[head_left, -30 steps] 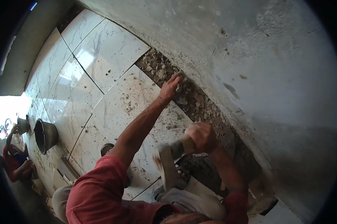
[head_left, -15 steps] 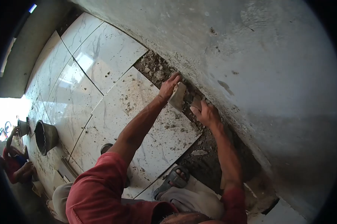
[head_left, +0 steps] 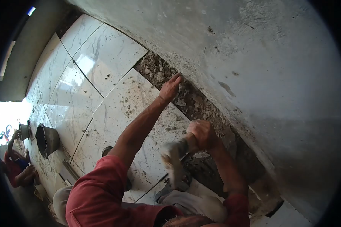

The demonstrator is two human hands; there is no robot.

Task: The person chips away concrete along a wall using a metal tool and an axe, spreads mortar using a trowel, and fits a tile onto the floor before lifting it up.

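My right hand (head_left: 203, 134) is wrapped round the handle of a hammer-like tool (head_left: 173, 153), whose head is blurred by motion above my sandalled foot. My left hand (head_left: 170, 87) is closed at the edge of the rubble strip (head_left: 200, 106) along the wall. What its fingers hold is hidden. A large marbled tile (head_left: 134, 102) with crumbs scattered on it lies under my left forearm.
The rough grey wall (head_left: 261, 75) rises on the right. A black bucket (head_left: 47, 141) stands on the tiles at the left. Beyond it, another person in a red shirt (head_left: 13, 170) crouches beside a second bucket (head_left: 24, 130).
Half a second ago the tool was down beside my left hand. My right hand has since pulled back towards my body with it. My left hand has stayed almost in place.
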